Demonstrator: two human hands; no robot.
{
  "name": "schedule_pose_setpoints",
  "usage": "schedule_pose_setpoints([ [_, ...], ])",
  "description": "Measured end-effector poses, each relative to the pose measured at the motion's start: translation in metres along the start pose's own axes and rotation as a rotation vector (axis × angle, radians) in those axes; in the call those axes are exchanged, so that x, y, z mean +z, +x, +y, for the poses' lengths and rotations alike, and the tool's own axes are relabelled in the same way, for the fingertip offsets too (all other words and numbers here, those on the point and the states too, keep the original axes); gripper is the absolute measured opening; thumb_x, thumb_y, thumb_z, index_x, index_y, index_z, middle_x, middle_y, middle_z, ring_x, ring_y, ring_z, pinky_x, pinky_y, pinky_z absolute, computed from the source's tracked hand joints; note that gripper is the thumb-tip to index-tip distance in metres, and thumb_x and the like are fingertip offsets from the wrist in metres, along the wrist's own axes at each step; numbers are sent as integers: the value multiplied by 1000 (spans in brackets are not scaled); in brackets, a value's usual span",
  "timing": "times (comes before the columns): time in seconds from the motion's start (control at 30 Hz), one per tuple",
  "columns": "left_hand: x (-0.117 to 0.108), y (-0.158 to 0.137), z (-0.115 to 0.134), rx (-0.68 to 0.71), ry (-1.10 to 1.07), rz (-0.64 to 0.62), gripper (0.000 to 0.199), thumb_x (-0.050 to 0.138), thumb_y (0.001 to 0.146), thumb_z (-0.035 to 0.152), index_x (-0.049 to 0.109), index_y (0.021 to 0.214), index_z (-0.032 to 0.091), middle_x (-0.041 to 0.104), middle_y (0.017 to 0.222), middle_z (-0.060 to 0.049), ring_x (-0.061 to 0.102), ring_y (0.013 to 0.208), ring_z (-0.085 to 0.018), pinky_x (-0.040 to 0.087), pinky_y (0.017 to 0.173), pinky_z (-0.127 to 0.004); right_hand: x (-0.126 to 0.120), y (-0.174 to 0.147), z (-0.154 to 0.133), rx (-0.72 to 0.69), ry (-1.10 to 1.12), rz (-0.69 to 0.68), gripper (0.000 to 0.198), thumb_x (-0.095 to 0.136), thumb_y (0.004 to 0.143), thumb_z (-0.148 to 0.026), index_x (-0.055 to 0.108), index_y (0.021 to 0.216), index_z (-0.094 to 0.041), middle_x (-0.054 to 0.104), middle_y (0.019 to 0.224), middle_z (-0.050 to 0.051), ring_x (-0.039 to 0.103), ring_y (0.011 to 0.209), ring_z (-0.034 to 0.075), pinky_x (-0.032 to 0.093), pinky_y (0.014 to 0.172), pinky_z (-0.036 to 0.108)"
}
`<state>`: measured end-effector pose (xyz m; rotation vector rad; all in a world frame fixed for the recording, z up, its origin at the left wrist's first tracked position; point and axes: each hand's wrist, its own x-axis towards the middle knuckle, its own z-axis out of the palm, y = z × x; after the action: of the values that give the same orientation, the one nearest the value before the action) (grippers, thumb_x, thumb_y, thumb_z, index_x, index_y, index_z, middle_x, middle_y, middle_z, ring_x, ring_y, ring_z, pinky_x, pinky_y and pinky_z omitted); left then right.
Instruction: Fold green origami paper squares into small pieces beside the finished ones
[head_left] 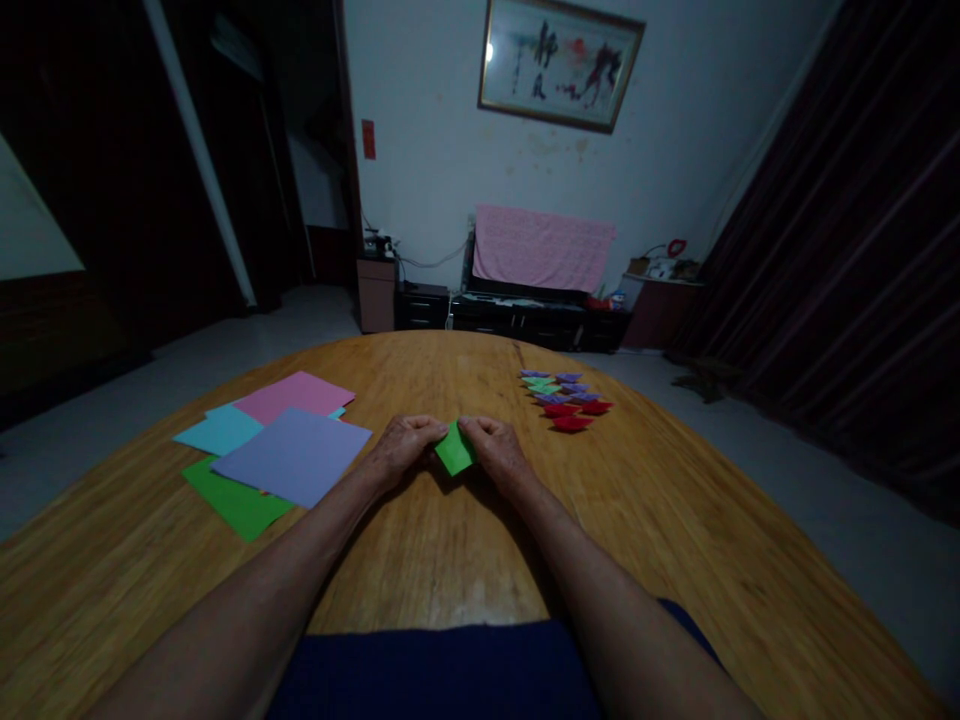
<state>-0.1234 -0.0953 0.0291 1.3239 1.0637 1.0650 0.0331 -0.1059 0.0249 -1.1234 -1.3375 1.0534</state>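
Observation:
A small green folded paper (456,450) is held just above the middle of the wooden table, one corner pointing down toward me. My left hand (406,444) pinches its left side between thumb and fingers. On the right side, my right hand (495,448) grips it the same way, the two thumbs close together near the top. Fingers behind the paper are partly hidden. To the right lie several folded paper boats in rows: red ones (571,424) nearest, then purple ones (576,392) and light green ones (541,384).
Loose square sheets overlap on the left of the round table (450,580): a purple sheet (300,455) on top, with a pink sheet (296,396), a light blue sheet (217,430) and a green sheet (236,500). Beyond stands a low black cabinet (517,318) under a pink cloth (544,248).

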Motion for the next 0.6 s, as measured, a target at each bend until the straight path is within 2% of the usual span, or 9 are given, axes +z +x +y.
schedule_pose_setpoints([
  [0.23, 4, -6, 6, 10, 80, -41, 30, 68, 66, 43, 57, 59, 16, 47, 49, 4, 40, 45, -7, 26, 47, -22, -4, 2, -2, 31, -86, 26, 31, 61, 71, -44, 56, 57, -17, 43, 54, -3, 38, 52, 10, 29, 50, 24],
  [0.33, 2, -5, 4, 27, 45, -61, 31, 72, 64, 41, 56, 58, 16, 46, 50, 5, 39, 46, -7, 26, 47, -22, -3, 1, -3, 33, -98, -15, 30, 60, 73, -42, 55, 56, -17, 42, 53, -3, 38, 52, 10, 29, 49, 24],
  [0.43, 0, -1, 0, -9, -37, -24, 28, 72, 62, 39, 58, 60, 15, 48, 50, 4, 41, 45, -7, 28, 47, -22, -5, 0, -4, 36, -60, -99, 31, 58, 76, -43, 56, 59, -17, 44, 54, -3, 39, 51, 9, 30, 49, 23],
  [0.6, -3, 6, -8, -30, -73, 53, 29, 73, 59, 40, 59, 60, 15, 50, 50, 4, 41, 43, -7, 28, 44, -22, -15, 1, -4, 195, -60, -187, 31, 63, 77, -42, 57, 61, -16, 49, 52, -2, 43, 45, 9, 31, 45, 21],
])
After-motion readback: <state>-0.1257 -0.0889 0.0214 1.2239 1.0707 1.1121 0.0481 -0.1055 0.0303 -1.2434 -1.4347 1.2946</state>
